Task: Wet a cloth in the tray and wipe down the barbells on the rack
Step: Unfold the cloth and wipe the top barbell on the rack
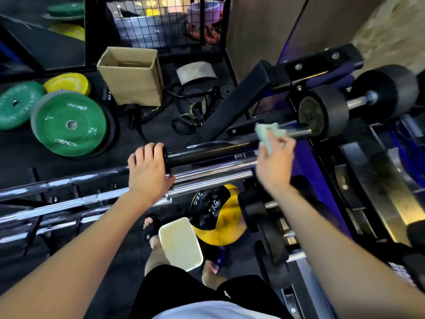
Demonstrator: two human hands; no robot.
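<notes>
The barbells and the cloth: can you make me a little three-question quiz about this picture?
1. True or false: the right hand pinches the pale green cloth against a chrome barbell with black ends.
2. What does the left hand grip?
A. the cardboard box
B. the end of the black bar
C. a green plate
3. Fill in: the white tray sits on the floor beside the yellow and black ____ marked 2KG.

Key: 1 true; 2 B; 3 ball.
</notes>
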